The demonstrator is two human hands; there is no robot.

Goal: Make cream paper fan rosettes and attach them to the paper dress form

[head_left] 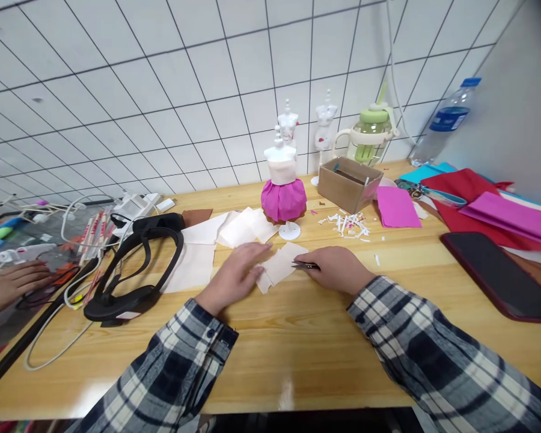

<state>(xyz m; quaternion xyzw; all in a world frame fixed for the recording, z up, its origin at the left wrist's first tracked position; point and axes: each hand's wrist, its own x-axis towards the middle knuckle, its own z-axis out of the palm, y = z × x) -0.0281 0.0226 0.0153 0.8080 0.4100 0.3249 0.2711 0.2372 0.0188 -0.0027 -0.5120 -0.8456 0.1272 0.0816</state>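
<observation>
My right hand point(340, 269) is closed around a pair of small dark scissors point(307, 266), its tips pointing left over a cream piece of paper point(283, 267). At that piece's left side, my left hand point(234, 273) has its fingers stretched out and the thumb apart; whether it touches the paper I cannot tell. Just behind them stands a small white dress form point(280, 155) on a round base point(289, 231). It wears a cream band and a puffy magenta skirt point(284, 200). More cream sheets point(192, 264) lie to the left.
A head-strap device point(133, 288) and a white cable lie left, near another person's hand point(13, 288). At the back are a cardboard box point(349, 185), white scraps point(349, 224), two more dress forms and a green-lidded jug point(372, 135). Magenta sheets point(397, 207) and a phone point(500, 273) lie right.
</observation>
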